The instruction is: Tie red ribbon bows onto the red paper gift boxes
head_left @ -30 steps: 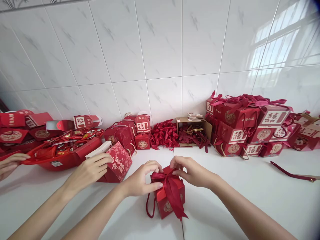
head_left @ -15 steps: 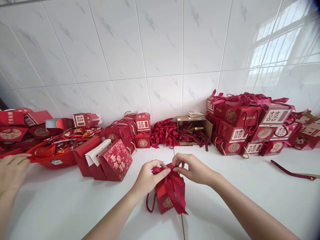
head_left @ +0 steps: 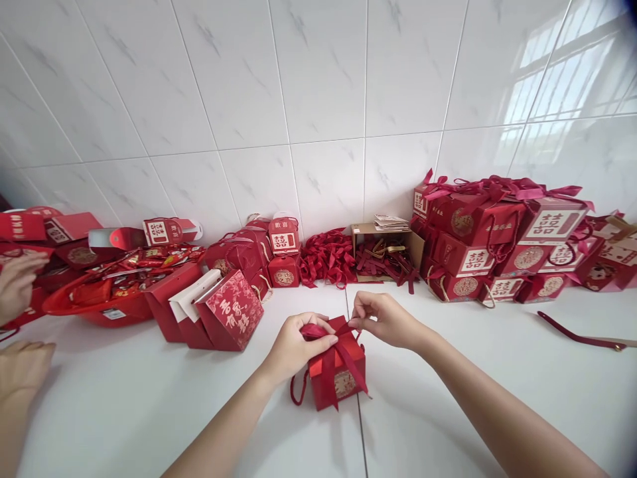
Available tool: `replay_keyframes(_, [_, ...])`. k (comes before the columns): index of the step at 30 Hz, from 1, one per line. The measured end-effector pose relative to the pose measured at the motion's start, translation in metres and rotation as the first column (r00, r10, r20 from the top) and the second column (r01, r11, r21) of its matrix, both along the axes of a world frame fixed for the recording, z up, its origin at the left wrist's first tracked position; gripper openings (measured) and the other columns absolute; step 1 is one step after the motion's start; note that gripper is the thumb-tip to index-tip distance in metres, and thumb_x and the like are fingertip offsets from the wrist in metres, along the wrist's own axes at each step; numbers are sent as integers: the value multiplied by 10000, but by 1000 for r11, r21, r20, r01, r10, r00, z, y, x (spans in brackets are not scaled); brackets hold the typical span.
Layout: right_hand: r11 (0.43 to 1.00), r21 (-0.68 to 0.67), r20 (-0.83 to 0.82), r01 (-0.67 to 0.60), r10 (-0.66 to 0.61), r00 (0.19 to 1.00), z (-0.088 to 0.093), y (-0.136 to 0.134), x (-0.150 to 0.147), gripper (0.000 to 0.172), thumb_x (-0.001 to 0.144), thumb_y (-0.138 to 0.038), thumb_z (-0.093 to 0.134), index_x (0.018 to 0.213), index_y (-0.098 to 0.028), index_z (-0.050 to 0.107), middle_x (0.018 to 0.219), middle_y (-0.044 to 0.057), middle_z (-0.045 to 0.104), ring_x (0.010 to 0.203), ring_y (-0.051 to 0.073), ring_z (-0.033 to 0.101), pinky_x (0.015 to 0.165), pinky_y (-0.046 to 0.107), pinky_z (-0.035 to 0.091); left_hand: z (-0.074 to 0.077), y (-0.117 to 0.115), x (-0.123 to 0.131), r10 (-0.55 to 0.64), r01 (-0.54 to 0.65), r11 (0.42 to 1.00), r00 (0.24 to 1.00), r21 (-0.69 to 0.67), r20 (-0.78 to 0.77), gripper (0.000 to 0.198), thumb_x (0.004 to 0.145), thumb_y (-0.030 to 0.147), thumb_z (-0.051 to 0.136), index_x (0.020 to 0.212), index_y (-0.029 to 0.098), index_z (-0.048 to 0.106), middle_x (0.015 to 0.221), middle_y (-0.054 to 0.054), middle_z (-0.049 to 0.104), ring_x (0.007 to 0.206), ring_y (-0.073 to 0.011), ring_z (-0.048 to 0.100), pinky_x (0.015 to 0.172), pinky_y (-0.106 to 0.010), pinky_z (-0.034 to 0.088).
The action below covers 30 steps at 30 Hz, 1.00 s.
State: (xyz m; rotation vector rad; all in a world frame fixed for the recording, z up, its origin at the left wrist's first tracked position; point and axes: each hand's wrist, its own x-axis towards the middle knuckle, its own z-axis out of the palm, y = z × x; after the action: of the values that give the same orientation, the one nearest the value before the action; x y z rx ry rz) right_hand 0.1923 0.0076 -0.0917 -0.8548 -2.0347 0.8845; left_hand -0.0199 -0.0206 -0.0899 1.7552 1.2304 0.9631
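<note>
A small red gift box [head_left: 324,393] with a gold round emblem stands on the white table in front of me. Dark red ribbon [head_left: 352,364] lies over its top, and two tails hang down the front. My left hand [head_left: 298,344] pinches a loop of this ribbon between thumb and fingers at the box's upper left. At the upper right, my right hand [head_left: 381,320] is closed, its thumb and forefinger pinching another part of the ribbon. A rope handle [head_left: 297,392] droops from the box's left side.
Another person's hands [head_left: 24,365] are at the left edge, near a red basin [head_left: 107,313] of wrapped sweets. Red bags [head_left: 233,312] stand beside it. Loose ribbons [head_left: 328,257], an open carton [head_left: 421,249] and stacked gift boxes [head_left: 478,232] line the wall. A dark strap [head_left: 572,338] lies right.
My right hand has drawn slightly right and up with its ribbon. The ribbon tails have spread apart, uncovering the emblem. The other person's hand has left the basin's rim, and a second hand shows.
</note>
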Motion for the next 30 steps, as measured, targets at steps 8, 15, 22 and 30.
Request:
replay_keyframes(8, [997,-46,191,-54,62,980,6,-7,0,244,860,-412,514,864,-177,581,759,20,618,667,130,545,608,253,433,0,-8,-6,-70,72,997,994,-25,88,237,794,389,599,882,170,578,965,-56,645,891,-192,611,786,-313,477])
replay_keyframes(15, [997,61,251,-52,35,967,2,-7,-4,370,880,-416,475,613,-163,522,578,-23,502,544,91,407,510,222,320,-10,-11,-1,42,-43,997,999,56,34,186,724,336,684,793,175,621,1039,-76,653,1020,-227,598,918,-352,432])
replay_keyframes(22, [996,94,173,9,-26,985,2,-2,-4,391,830,-474,541,602,-156,556,558,-21,492,539,91,409,507,216,321,-17,-7,0,43,-45,994,999,100,20,142,712,299,682,766,174,641,1052,-80,648,1016,-226,604,912,-351,447])
replay_keyframes(30, [984,173,170,36,-66,983,0,3,-3,407,822,-473,559,557,-165,548,545,-8,521,531,98,413,506,228,322,-22,-2,0,21,-26,996,998,86,51,137,691,268,687,740,164,613,1051,-91,656,1020,-220,608,919,-344,439])
